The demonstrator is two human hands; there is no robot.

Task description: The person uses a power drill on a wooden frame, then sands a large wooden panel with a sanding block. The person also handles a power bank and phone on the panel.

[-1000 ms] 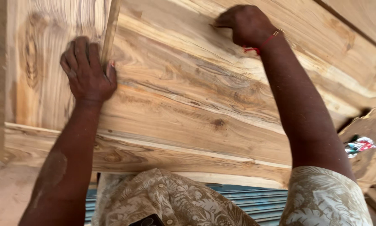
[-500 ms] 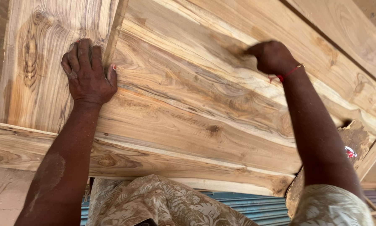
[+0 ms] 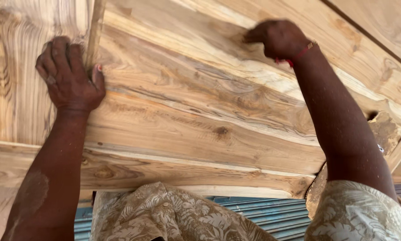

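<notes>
Nearest the camera: a beige shirt with a pale leaf print [image 3: 164,214], covering the person's chest and right shoulder. Below and behind it, a blue corrugated metal sheet [image 3: 263,216] shows between the two arms.

Next out: a broad, light-brown wooden plank with dark wavy grain [image 3: 200,111], lying across the view from lower left to upper right. A small dark knot sits near its middle. Its near edge is rough and uneven, with a ragged, bark-like patch at the right end.

Left hand [image 3: 68,76]: laid flat, palm down, fingers spread slightly and pressed on the wood. It rests where the plank meets a thin upright strip of pale wood [image 3: 94,31]; the thumb touches the plank just right of the strip. Left of the strip stands a pale wooden panel with oval grain rings [image 3: 12,80].

Right hand [image 3: 278,38]: farther off, curled into a loose fist on the upper part of the plank, knuckles up. Whether the fingers enclose anything cannot be told. A red thread wristband [image 3: 294,57] circles the wrist.

The hands are well apart. Beyond, a further light wooden board [image 3: 379,22] runs along the upper right.
</notes>
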